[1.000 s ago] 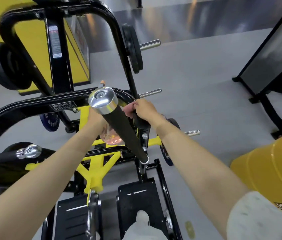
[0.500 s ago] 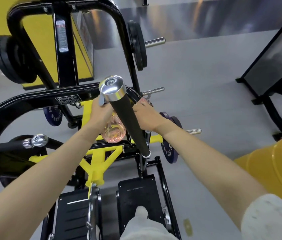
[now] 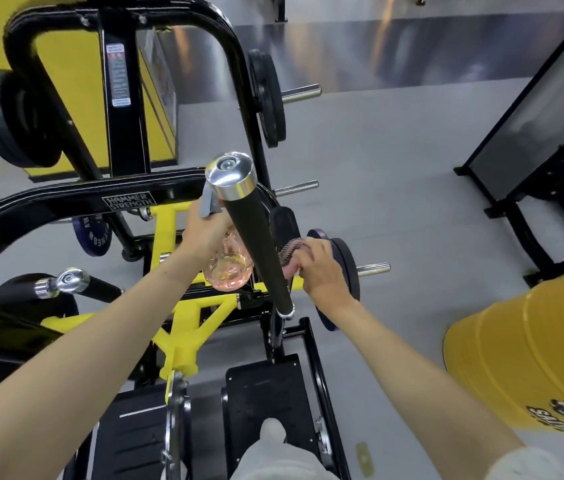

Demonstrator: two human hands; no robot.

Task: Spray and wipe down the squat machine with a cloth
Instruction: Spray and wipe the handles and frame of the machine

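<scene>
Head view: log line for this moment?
left hand: holds clear pink spray bottle | right hand: grips pink striped cloth beside black chrome-capped handle

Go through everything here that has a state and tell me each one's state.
left hand: grips the spray bottle.
spray bottle: upright, pink liquid inside.
right hand: grips the cloth.
cloth: bunched, against the black handle.
black handle: tilted, chrome cap uppermost.
black plate: loaded on its peg.
</scene>
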